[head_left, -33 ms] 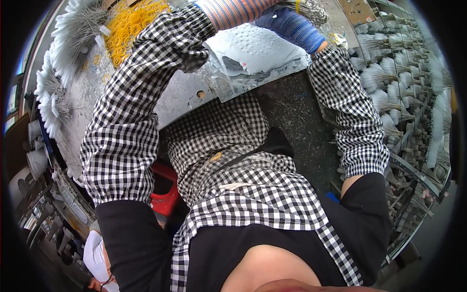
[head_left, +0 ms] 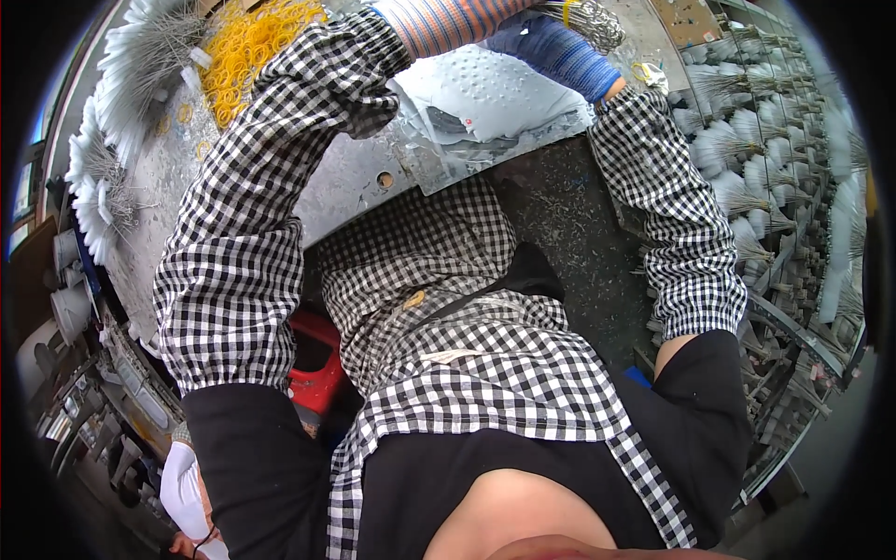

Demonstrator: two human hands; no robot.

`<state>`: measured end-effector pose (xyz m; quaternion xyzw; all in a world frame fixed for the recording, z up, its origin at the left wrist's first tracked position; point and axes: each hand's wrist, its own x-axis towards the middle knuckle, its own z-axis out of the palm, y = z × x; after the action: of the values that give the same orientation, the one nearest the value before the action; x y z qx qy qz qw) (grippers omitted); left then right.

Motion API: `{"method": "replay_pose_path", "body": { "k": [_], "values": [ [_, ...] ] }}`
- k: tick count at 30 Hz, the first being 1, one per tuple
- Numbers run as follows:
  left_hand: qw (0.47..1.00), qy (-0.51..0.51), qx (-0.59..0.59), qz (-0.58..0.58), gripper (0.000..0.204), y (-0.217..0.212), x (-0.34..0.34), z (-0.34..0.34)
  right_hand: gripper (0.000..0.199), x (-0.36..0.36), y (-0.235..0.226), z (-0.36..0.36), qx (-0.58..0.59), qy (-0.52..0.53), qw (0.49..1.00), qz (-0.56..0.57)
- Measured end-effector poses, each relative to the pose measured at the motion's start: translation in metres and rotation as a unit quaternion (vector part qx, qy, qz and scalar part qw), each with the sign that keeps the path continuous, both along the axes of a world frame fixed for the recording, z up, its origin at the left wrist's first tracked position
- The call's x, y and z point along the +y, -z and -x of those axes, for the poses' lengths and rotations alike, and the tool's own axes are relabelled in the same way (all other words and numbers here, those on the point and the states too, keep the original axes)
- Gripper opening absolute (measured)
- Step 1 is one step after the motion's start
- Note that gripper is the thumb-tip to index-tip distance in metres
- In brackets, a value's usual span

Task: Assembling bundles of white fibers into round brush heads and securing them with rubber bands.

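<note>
My left hand (head_left: 457, 22), in an orange and blue striped knit glove, reaches across the top edge of the picture. Its fingers are cut off there. Opposite it is my right hand (head_left: 558, 58) in a blue striped glove, closed against a bundle of looped wires (head_left: 595, 25). A yellow rubber band circles that bundle, and its far end lies outside the picture. Under both hands, a pale blue-white bumpy sheet (head_left: 495, 93) covers part of the metal worktop (head_left: 350, 191). The sheet is crumpled and torn near its left side.
Yellow rubber bands (head_left: 247, 56) are heaped at the back left, beside white-bristled wire brushes (head_left: 140, 75). Racks of similar brushes (head_left: 756, 168) fill the right side. A red stool (head_left: 317, 359) stands below the worktop. Part of another person (head_left: 187, 495) shows at the lower left.
</note>
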<state>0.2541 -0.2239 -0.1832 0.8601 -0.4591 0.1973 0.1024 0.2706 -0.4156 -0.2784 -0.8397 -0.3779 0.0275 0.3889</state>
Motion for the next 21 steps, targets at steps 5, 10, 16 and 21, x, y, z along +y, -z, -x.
{"method": "replay_pose_path", "body": {
  "k": [5,10,16,21],
  "values": [
    [0.999,-0.015,-0.003,-0.028,0.027,0.010,-0.001,0.002,0.035,-0.004,0.027,-0.012,0.010,0.035,0.996,0.087],
    [0.999,-0.035,-0.009,0.002,0.025,0.011,0.001,0.008,0.034,-0.001,0.036,-0.012,-0.079,0.015,0.990,0.112],
    [0.999,-0.036,-0.006,0.015,0.028,0.013,0.000,0.006,0.025,-0.002,0.023,-0.009,-0.117,0.041,0.977,0.174],
    [0.997,-0.059,0.007,0.048,0.030,0.014,0.000,0.003,0.024,0.006,-0.003,-0.004,-0.230,0.053,0.969,0.073]
  ]
}}
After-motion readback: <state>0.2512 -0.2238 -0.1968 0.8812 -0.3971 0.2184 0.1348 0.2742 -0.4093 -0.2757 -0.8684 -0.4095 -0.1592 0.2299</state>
